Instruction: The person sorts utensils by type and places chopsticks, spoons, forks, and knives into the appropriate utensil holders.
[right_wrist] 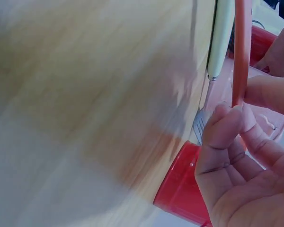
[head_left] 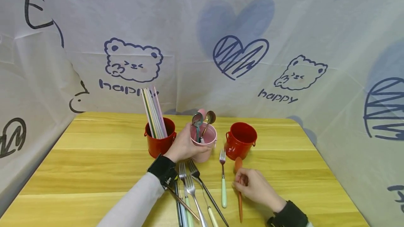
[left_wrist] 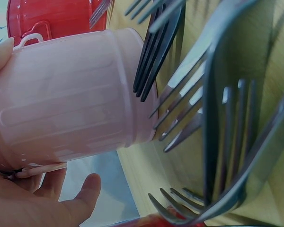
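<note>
My left hand (head_left: 186,145) holds the pink bucket (left_wrist: 66,99) near its rim, with the thumb on the near side. Several spoons stand in this bucket, among them a gold one (head_left: 210,116) and a silver one (head_left: 197,119). On the right, my right hand (head_left: 258,187) pinches the handle of an orange-brown spoon (head_left: 238,164) between thumb and fingertips. The spoon's bowl points away, close to a red bucket (head_left: 241,139). Left of that spoon lies a fork with a pale green handle (head_left: 224,193). The right wrist view shows the spoon handle (right_wrist: 243,47) in the pinch.
Another red bucket (head_left: 157,146) at the left holds several straws (head_left: 154,115). Several forks (head_left: 194,192) and other utensils lie bunched at the table's near middle, partly under the left wrist. A printed cloth (head_left: 189,45) hangs behind the wooden table (head_left: 94,157).
</note>
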Available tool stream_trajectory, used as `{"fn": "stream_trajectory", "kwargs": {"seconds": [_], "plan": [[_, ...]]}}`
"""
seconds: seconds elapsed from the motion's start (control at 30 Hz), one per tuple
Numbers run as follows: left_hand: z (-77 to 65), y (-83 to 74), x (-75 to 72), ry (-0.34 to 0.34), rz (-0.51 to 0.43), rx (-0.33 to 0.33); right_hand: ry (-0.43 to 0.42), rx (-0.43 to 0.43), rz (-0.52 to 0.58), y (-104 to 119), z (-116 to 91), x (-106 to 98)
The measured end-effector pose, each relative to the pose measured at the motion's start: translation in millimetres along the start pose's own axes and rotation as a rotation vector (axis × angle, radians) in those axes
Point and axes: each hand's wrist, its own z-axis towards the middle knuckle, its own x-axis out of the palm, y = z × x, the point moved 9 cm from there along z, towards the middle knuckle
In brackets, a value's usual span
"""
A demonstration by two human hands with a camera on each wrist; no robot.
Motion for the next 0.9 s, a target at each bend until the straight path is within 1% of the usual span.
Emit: {"fn": "stream_trajectory", "kwargs": {"seconds": [0.23, 0.5, 0.63, 0.8, 0.9], "plan": [[0.8, -0.2, 1.0, 0.003, -0.011, 0.008, -0.018, -0.018, 0.021, 5, 1, -6], [0.0, 1.5, -0.5, -0.005, 0.01, 0.002, -0.026, -0.02, 0.051, 10, 4, -10], [0.0, 2.0, -0.2, -0.003, 0.013, -0.004, -0.063, -0.026, 0.058, 14, 7, -15], [0.1, 1.2, -0.1, -0.001, 0.002, -0.002, -0.139, -0.044, 0.08, 20, 11, -24], [-0.1, 0.2, -0.3, 0.002, -0.002, 0.003, -0.181, -0.039, 0.104, 22, 14, -28]]}}
